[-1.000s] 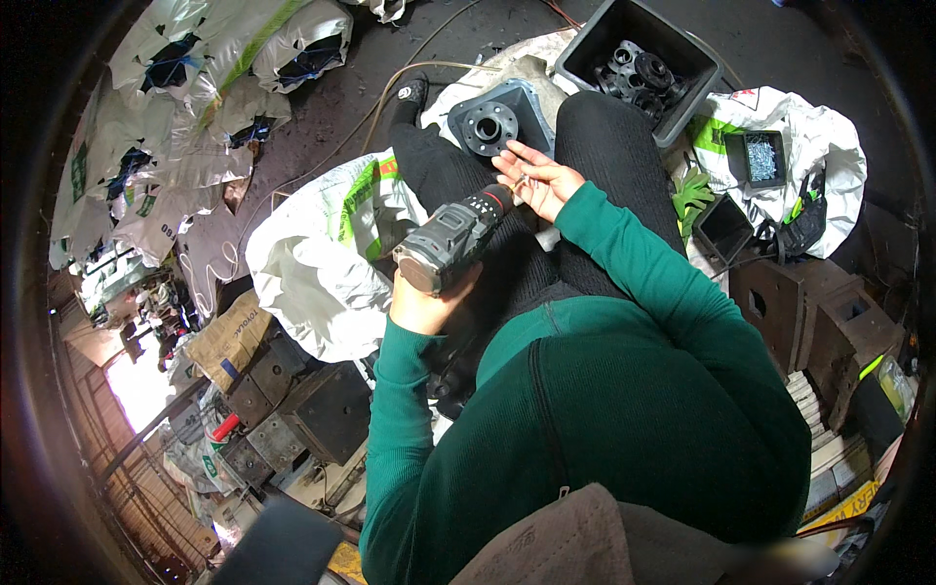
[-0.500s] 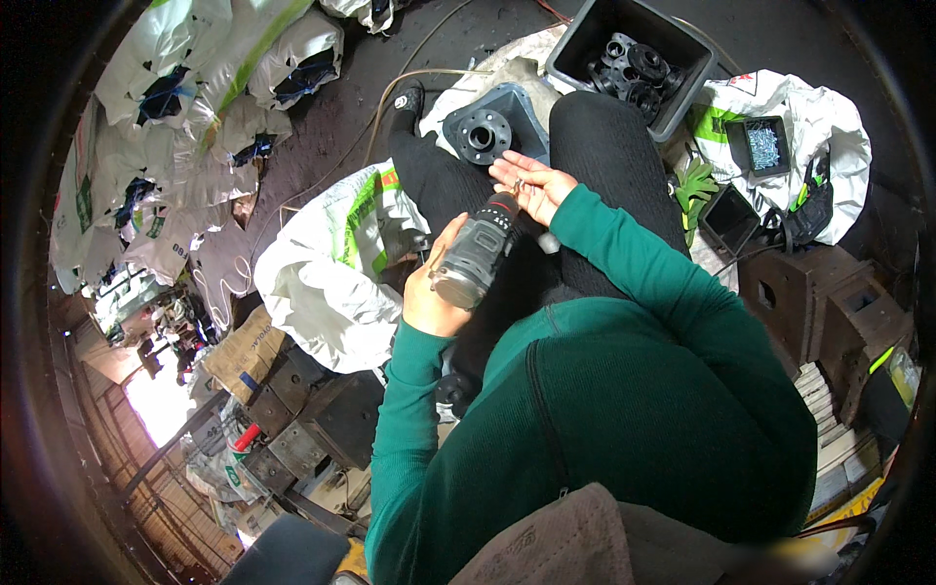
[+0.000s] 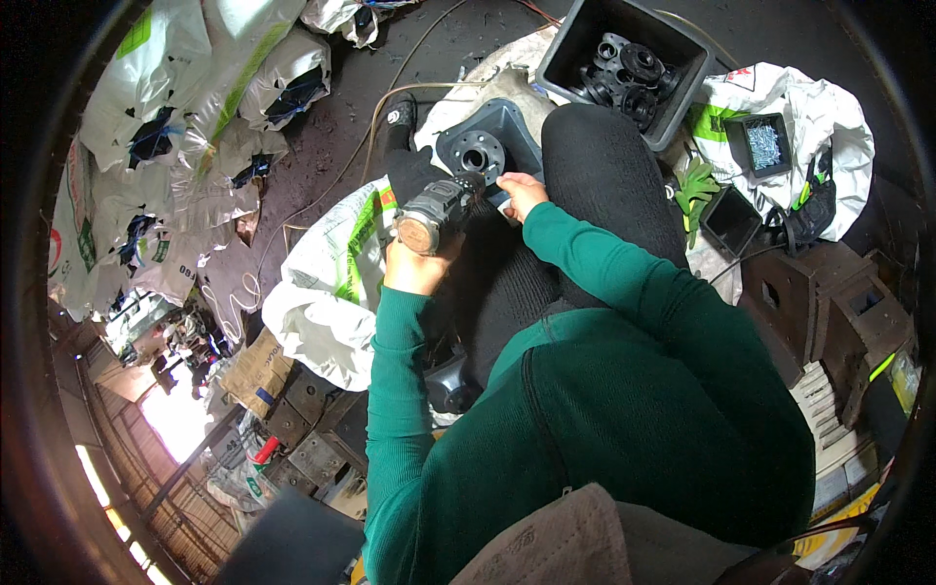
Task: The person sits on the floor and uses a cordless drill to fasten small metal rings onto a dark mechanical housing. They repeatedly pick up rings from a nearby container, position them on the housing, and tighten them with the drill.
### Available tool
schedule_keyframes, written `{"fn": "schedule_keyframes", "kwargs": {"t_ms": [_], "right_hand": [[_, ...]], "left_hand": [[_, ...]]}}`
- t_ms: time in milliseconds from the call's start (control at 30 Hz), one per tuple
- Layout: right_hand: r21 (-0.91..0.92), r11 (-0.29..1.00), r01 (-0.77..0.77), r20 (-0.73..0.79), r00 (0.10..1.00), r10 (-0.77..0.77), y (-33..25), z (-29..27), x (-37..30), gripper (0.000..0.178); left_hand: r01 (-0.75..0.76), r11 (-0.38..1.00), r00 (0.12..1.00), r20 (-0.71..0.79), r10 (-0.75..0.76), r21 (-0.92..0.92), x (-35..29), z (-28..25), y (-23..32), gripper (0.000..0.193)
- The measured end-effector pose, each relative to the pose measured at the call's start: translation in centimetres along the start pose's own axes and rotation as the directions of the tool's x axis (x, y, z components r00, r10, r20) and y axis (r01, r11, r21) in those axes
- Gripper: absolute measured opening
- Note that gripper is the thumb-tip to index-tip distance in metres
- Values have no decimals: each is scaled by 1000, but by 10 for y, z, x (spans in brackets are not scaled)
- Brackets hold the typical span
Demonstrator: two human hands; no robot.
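My left hand (image 3: 414, 271) is wrapped round a grey-and-black cordless drill (image 3: 436, 209). The drill's front end points away from me, at the near edge of a round black flanged part (image 3: 494, 149) with holes round its rim. That part rests in a grey plastic holder (image 3: 524, 127) between my legs. Close to the drill's tip, just right of it, my right hand (image 3: 526, 195) is closed with thumb and fingers together. Whatever lies in those fingers is too small or hidden to make out.
Beyond my right knee stands a black bin (image 3: 697, 73) of similar black parts. A small tray of screws (image 3: 765, 144) sits on a white sack (image 3: 829, 107), with green gloves (image 3: 695, 190) nearby. An open white sack (image 3: 322, 317) lies at my left; filled sacks (image 3: 175, 205) stand farther left.
The drill has swung up and away from me, its tip now at the flanged part. My right hand, palm up with fingers stretched before, has turned and closed beside it.
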State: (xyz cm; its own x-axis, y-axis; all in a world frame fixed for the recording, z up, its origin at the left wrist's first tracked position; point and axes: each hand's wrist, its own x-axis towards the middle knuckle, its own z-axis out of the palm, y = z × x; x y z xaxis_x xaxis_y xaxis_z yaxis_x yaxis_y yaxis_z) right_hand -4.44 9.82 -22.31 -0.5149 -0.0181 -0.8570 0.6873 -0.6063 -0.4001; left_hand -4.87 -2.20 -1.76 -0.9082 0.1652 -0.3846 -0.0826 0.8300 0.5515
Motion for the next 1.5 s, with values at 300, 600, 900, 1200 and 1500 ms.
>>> {"fn": "schedule_keyframes", "kwargs": {"t_ms": [300, 600, 900, 1200, 1500], "right_hand": [[-150, 988, 31, -35, 999, -37, 1, 6, 6, 34], [-91, 995, -47, 32, 998, 50, 0, 13, 11, 32], [-208, 976, 64, -32, 997, -73, 14, 18, 19, 27], [-292, 948, 129, 139, 986, -91, 6, 9, 20, 23], [-438, 855, 277, 151, 960, -234, -14, -1, 12, 52]], "left_hand": [[124, 984, 989, 67, -133, 130, 24, 8, 7, 40], [-122, 902, 990, 110, 84, 414, 43, 5, 11, 43], [-7, 940, 996, 81, -22, 341, 50, 14, 1, 45], [180, 983, 983, 30, -179, -46, 18, 17, 11, 41], [-17, 1000, 994, 110, 16, 10, -156, 24, 5, 63]]}}
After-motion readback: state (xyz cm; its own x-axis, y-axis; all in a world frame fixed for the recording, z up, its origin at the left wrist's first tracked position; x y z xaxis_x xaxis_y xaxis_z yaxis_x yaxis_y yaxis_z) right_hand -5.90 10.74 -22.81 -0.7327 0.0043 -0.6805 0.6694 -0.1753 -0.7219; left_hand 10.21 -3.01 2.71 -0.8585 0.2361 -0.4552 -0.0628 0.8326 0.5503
